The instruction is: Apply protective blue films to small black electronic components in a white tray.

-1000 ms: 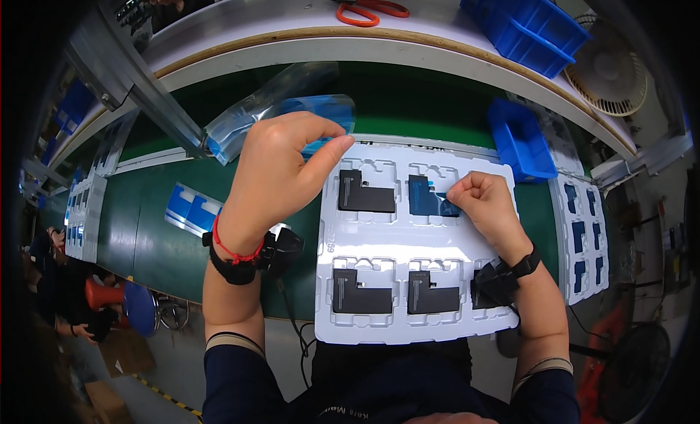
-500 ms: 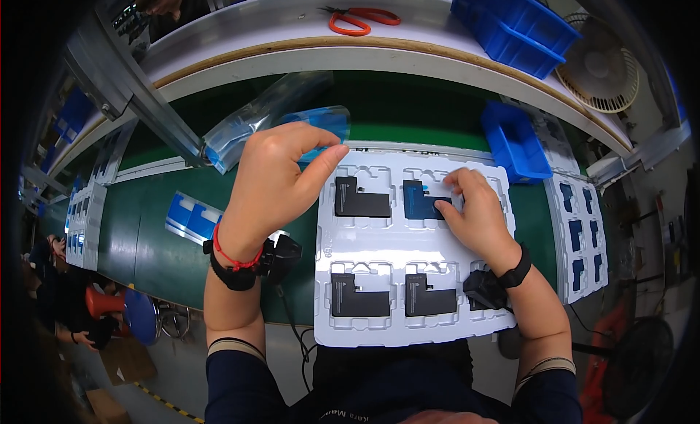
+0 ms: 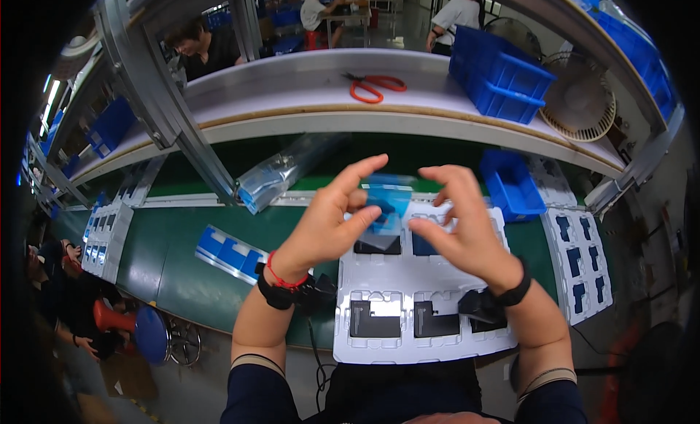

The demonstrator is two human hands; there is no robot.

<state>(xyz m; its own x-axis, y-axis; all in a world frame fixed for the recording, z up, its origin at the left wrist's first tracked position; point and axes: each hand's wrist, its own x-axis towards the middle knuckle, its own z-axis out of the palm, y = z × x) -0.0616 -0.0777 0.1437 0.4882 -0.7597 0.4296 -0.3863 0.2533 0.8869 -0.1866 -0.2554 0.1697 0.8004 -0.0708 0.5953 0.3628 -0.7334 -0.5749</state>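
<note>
A white moulded tray [image 3: 423, 336] lies on the green belt in front of me, with several black flat parts [image 3: 375, 319] in its pockets. Above the tray's far row my left hand [image 3: 332, 223] pinches a clear blue film sheet [image 3: 384, 211] between thumb and fingers. My right hand [image 3: 467, 231] is raised beside it, fingers spread, its fingertips at the film's right edge. A blue-covered part [image 3: 425, 244] shows in a far pocket under my right hand. Both wrists wear black straps.
A clear bag of parts [image 3: 281, 174] lies on the belt to the far left. A small blue bin [image 3: 512, 185] stands right of the tray, a tray of blue parts [image 3: 576, 260] beyond it. Red scissors [image 3: 373, 86] and a blue crate [image 3: 503, 74] sit on the shelf. Other people work behind.
Both hands rose from the tray's far row. The left hand now holds a blue film up in the air, and the right hand has left the blue part and come up to it.
</note>
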